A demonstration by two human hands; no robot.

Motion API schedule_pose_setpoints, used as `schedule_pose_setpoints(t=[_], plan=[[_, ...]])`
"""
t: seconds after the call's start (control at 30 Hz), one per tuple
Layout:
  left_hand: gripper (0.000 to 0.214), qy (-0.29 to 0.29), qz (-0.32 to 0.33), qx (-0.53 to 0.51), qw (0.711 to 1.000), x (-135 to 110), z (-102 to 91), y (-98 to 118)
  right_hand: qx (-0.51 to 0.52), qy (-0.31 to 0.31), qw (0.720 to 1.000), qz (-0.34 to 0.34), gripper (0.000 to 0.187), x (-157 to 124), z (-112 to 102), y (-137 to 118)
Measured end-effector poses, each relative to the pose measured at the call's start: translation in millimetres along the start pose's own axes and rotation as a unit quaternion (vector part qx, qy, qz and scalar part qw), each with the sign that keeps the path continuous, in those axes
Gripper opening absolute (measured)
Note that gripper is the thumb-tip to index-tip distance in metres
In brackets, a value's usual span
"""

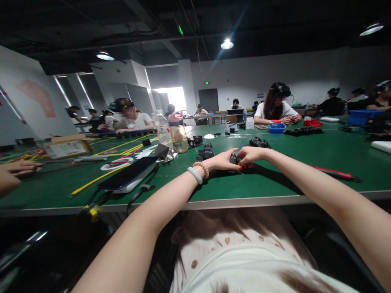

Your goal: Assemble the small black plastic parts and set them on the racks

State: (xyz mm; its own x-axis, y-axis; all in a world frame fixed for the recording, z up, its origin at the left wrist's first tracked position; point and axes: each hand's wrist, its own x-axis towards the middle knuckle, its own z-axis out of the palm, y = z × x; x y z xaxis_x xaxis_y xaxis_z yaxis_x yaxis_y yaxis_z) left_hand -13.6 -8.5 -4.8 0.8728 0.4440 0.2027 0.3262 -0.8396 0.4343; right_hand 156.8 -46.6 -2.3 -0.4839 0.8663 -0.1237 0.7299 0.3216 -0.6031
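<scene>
Both my hands meet on a small black part (234, 159) resting on the green table (275, 183). My left hand (222, 160) curls against its left side, with a bead bracelet and a pale bangle on the wrist. My right hand (251, 156) closes over its right side, fingertips pinched on it. Most of the part is hidden between my fingers. Just beyond my hands lie more black parts (207, 150) and another black cluster (259, 143).
A dark power bank with cables (130, 176) lies to my left, and a glass jar (179, 138) and a water bottle (161, 128) stand behind it. Red-handled pliers (334, 173) lie at right. A co-worker's hand (18, 167) reaches in at far left. Other people sit around the table.
</scene>
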Motion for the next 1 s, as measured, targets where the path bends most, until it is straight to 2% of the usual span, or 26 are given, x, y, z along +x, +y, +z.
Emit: schedule_pose_setpoints(t=[0.17,0.3,0.4,0.57,0.77,1.0], plan=[[0.068,-0.023,-0.006,0.009,1.000,0.2,-0.2,0.6,-0.059,0.012,0.998,0.000,0.020,-0.9,-0.5,-2.7],[0.058,-0.035,-0.037,0.013,0.999,-0.6,-2.5,2.0,-0.173,0.050,0.983,-0.023,0.031,-0.4,-1.7,-4.8],[0.056,-0.033,-0.042,0.021,0.998,-0.8,-3.9,2.6,-0.239,0.078,0.967,-0.033,0.046,-0.4,-1.3,-6.8],[0.057,-0.027,-0.041,0.033,0.998,0.9,-3.7,-1.4,-0.272,0.097,0.957,-0.036,0.065,-2.6,2.4,-8.6],[0.059,-0.038,-0.030,0.040,0.998,2.1,-3.2,-9.3,-0.273,0.091,0.957,-0.042,0.053,-3.0,4.6,-8.2],[0.062,-0.033,-0.010,0.034,0.999,4.1,-1.8,-16.1,-0.317,0.129,0.938,-0.054,0.037,0.8,5.2,-9.7]])
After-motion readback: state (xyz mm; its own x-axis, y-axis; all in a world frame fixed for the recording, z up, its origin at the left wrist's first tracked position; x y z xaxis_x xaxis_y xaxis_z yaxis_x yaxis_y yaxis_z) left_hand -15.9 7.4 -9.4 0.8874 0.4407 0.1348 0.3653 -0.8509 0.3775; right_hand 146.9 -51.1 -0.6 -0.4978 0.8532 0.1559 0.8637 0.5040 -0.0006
